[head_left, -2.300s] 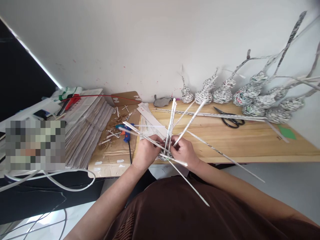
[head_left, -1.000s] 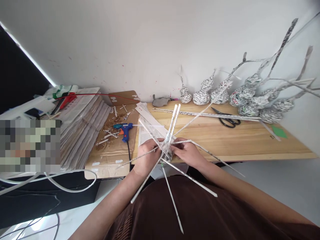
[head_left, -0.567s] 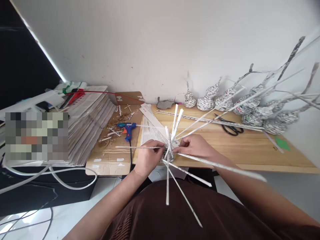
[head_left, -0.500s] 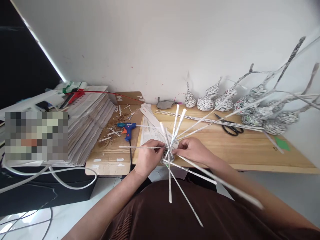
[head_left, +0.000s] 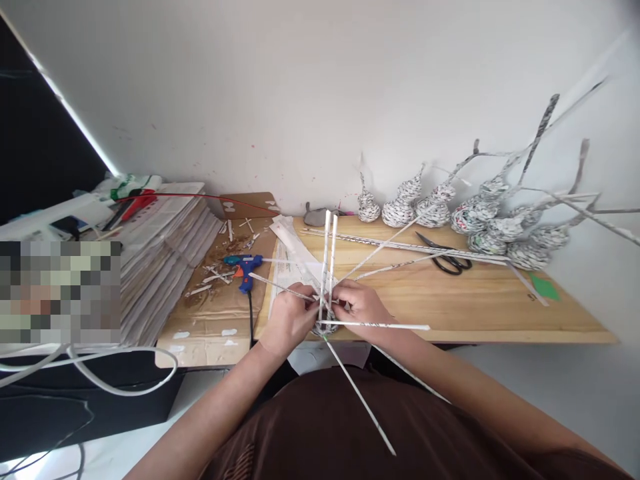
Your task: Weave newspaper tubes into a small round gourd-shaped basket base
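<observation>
Rolled paper sticks point(head_left: 360, 393) fan out from a small woven paper piece point(head_left: 325, 328) at the front edge of the wooden board. My left hand point(head_left: 290, 320) pinches the piece and its sticks from the left side, fingers closed. On the right, my right hand point(head_left: 361, 308) has its fingers closed on the sticks at the centre. Two sticks stand nearly upright between my hands, and one lies across in front of my right wrist. The fingertips partly hide the woven piece.
Several woven paper gourds point(head_left: 399, 212) line the wall. Black scissors point(head_left: 450, 261) lie by long paper sticks point(head_left: 380, 241) on the wooden board point(head_left: 500, 300). A blue glue gun point(head_left: 247, 270) rests on cardboard point(head_left: 210, 337) beside stacked paper point(head_left: 170, 253).
The sticks have turned: two now point upright and one lies across to the right. Both hands remain at the woven piece. The whole view has shifted slightly.
</observation>
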Tool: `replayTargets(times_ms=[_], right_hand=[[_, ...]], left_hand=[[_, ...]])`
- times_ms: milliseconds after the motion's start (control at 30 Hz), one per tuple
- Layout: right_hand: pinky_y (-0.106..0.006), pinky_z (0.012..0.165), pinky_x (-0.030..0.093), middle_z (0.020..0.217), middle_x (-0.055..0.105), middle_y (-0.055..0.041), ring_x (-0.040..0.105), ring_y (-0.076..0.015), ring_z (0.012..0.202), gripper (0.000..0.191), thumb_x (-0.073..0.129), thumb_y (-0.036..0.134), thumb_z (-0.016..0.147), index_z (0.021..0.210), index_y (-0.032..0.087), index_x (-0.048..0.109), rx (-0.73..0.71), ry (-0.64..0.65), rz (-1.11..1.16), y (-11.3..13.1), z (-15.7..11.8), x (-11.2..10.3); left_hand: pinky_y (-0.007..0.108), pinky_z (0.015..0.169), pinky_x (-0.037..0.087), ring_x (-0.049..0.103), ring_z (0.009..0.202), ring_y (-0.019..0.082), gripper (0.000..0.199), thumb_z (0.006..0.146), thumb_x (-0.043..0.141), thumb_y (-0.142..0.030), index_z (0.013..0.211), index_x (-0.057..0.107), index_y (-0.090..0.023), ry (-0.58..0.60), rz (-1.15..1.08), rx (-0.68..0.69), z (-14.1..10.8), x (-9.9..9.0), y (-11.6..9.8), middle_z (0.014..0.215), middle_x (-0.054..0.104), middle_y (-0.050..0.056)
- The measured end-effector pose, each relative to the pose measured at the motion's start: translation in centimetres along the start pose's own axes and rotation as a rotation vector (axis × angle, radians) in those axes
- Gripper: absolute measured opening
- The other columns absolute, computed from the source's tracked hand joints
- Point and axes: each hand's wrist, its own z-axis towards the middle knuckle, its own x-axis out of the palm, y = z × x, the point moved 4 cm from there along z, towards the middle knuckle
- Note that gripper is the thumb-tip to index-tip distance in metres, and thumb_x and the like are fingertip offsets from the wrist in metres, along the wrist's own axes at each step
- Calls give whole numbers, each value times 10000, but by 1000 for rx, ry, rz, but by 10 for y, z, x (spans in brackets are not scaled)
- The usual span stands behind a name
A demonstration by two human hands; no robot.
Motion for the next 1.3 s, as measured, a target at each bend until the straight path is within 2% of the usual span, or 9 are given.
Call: replayTargets(times_ms=[100, 367, 500, 700, 800, 900, 1133, 1233, 1300], right_hand=[[-246, 640, 489, 776, 676, -22, 631, -147, 681, 82, 617, 162, 812, 811, 202, 688, 98, -108, 82, -4, -3, 2], [-238, 539, 476, 671, 672, -2, 619, -151, 598, 151, 636, 350, 833, 783, 207, 631, 344, -155, 286, -19, -1, 9], [-268, 599, 546, 811, 718, -30, 674, -171, 663, 214, 661, 382, 821, 909, 225, 544, 322, -299, 524, -21, -1, 12], [-312, 749, 574, 1108, 710, -78, 709, -189, 841, 236, 597, 382, 879, 1021, 264, 450, 167, -435, 346, 0, -2, -2], [-311, 701, 585, 1105, 707, -64, 723, -185, 790, 275, 586, 435, 890, 1015, 277, 398, 130, -478, 430, 10, 8, -13], [-271, 547, 559, 1004, 719, -26, 712, -160, 651, 313, 581, 484, 890, 1005, 283, 371, 218, -549, 632, 14, 18, -25], [-253, 511, 536, 921, 716, -17, 726, -199, 785, 323, 615, 523, 827, 943, 259, 469, 452, -463, 867, 2, 19, -20], [-273, 540, 533, 915, 715, -56, 700, -205, 768, 255, 639, 452, 819, 895, 223, 557, 449, -305, 697, -11, 9, -5], [-294, 621, 540, 895, 717, -62, 683, -206, 776, 203, 671, 364, 797, 909, 205, 613, 342, -238, 462, -16, 1, -2]], left_hand=[[277, 743, 493, 689, 790, 185, 149, 799, 649, -129, 850, 771, -197, 23, -5, -64, -1, 0, -2, 852, 756, 54], [270, 707, 500, 686, 733, 164, 152, 786, 650, -140, 864, 761, -208, -17, -84, -170, -8, 4, 1, 835, 746, 27], [250, 693, 506, 681, 723, 148, 102, 790, 675, -162, 855, 743, -203, -102, -123, -113, -10, 4, 1, 833, 739, 27], [216, 606, 494, 648, 635, 112, 39, 807, 671, -183, 824, 704, -195, -131, -193, -87, -14, 11, 5, 787, 712, 10], [223, 639, 498, 654, 678, 121, 22, 810, 676, -181, 813, 695, -193, -150, -185, -63, -16, 13, 6, 788, 704, 12], [222, 647, 496, 652, 705, 125, 28, 813, 673, -165, 803, 682, -189, -159, -191, -31, -18, 13, 4, 789, 691, 13], [254, 750, 515, 663, 790, 150, 77, 823, 662, -124, 809, 689, -195, -193, -186, 43, -21, 13, 1, 819, 699, 25], [253, 758, 515, 664, 800, 151, 98, 812, 668, -98, 814, 695, -192, -201, -186, 70, -21, 12, 0, 813, 702, 22], [247, 749, 513, 664, 803, 149, 125, 804, 667, -75, 818, 704, -193, -203, -187, 91, -21, 12, -1, 809, 703, 17]])
